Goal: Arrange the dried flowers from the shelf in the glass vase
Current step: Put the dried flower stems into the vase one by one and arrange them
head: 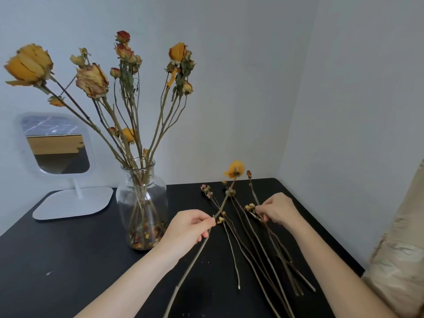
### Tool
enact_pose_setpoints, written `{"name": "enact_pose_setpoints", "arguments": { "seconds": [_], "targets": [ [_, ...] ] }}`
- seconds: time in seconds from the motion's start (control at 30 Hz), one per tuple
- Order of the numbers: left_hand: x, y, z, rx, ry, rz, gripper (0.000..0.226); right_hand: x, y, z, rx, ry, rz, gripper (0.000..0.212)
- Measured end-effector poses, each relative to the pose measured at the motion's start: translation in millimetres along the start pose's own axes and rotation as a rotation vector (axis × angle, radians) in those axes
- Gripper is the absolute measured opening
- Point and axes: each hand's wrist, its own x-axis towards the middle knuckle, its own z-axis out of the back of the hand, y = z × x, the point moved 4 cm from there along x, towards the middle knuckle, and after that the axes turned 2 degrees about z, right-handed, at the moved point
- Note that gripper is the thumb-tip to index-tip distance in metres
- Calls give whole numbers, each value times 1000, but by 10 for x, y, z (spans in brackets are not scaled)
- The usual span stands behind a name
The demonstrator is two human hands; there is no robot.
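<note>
Pinching a long yellow-headed stem [234, 169] partway along, the left hand [190, 226] holds it slanted over the black table [68, 260]. Just to its right, the right hand [278, 210] pinches a small bud cluster [249, 207] among the loose dried stems [259, 260] lying flat. Farther left stands the glass vase [142, 203], already holding many dried flowers [91, 80]. Behind it, a white stand mirror [57, 145] sits by the wall.

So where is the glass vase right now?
In the head view the glass vase stands left of centre on the black table, between the white mirror and the left hand, which grips a stem.
</note>
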Motion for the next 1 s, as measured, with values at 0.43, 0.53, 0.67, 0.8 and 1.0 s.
{"name": "enact_pose_setpoints", "arguments": {
  "seconds": [0.43,0.53,0.67,0.8,1.0],
  "targets": [
    [-777,-883,840,261,-462,-625,8,-636,1007,344,249,-56,347,13],
    [-852,-1000,1113,279,-577,-683,12,-689,1139,295,287,-33,368,13],
    [-925,-1116,1407,259,-678,-727,6,-710,1291,174,274,-10,394,13],
    [-1007,-1261,1604,182,-774,-774,14,-742,1392,76,277,6,426,16],
    [-889,-1341,1682,225,-818,-762,12,-795,1472,-6,288,12,446,16]
  ]
}}
